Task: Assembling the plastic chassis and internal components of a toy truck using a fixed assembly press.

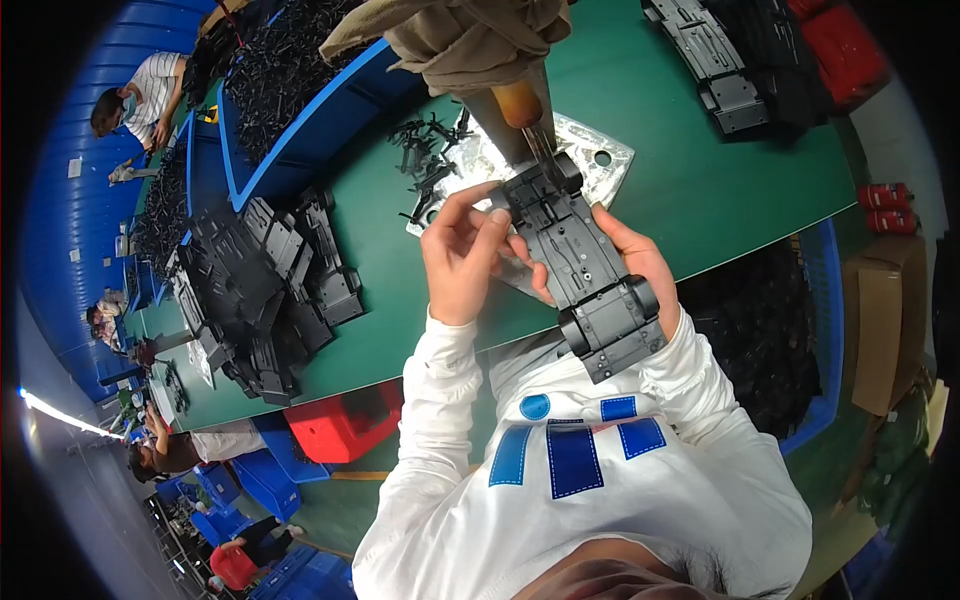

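A long black plastic toy car chassis (575,250) is tilted above the table's near edge. My right hand (643,262) grips its right side, with the thumb along the edge and the other fingers hidden underneath. My left hand (465,250) is closed at its upper left edge, thumb and forefinger bent against it. Whether a small part sits between those fingertips is hidden. At the chassis's far end, a fixed tool (518,105) with an amber collar and metal shaft points down. Brown cloth (465,45) wraps its top. Below lies a shiny metal plate (600,150).
Small black parts (425,160) lie left of the plate. Piled chassis (260,290) cover the table's left, beside a blue bin (300,120) of black parts. More chassis (715,65) lie far right. A red bin (345,425) and a blue crate (825,330) flank me. Other people work at left.
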`<state>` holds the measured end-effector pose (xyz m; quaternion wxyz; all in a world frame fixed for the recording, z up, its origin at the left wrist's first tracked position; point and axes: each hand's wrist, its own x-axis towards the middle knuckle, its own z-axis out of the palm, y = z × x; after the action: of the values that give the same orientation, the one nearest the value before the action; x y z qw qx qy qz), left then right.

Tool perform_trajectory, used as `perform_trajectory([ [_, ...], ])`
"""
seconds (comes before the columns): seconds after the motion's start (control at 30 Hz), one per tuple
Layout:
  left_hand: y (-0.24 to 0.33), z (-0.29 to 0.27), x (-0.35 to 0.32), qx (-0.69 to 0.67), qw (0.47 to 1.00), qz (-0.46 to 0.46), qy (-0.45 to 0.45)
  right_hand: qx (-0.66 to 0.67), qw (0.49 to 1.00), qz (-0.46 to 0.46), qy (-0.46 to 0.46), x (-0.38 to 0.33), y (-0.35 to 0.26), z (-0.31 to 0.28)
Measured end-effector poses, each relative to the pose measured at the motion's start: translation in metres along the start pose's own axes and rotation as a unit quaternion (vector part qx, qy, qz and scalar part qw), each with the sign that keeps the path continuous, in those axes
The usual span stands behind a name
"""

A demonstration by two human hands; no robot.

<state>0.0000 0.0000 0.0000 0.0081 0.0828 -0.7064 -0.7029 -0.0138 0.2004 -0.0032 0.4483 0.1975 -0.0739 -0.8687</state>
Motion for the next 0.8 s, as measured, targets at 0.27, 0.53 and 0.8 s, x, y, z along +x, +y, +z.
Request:
perform_trajectory([
  [0.27, 0.004, -0.0021, 0.001, -0.029, 0.999, 0.011, 0.019, 0.001, 1.0, -0.027, 0.005, 0.0036, 0.0085, 0.0087],
  [0.53, 0.0042, 0.0, 0.0011, -0.011, 0.999, 0.019, 0.038, 0.02, 1.0, -0.006, -0.004, 0.0058, 0.0067, 0.01],
  [0.8, 0.001, -0.0025, 0.0013, 0.003, 0.999, 0.026, 0.03, 0.023, 1.0, 0.005, -0.006, 0.0049, 0.0049, 0.0052],
])
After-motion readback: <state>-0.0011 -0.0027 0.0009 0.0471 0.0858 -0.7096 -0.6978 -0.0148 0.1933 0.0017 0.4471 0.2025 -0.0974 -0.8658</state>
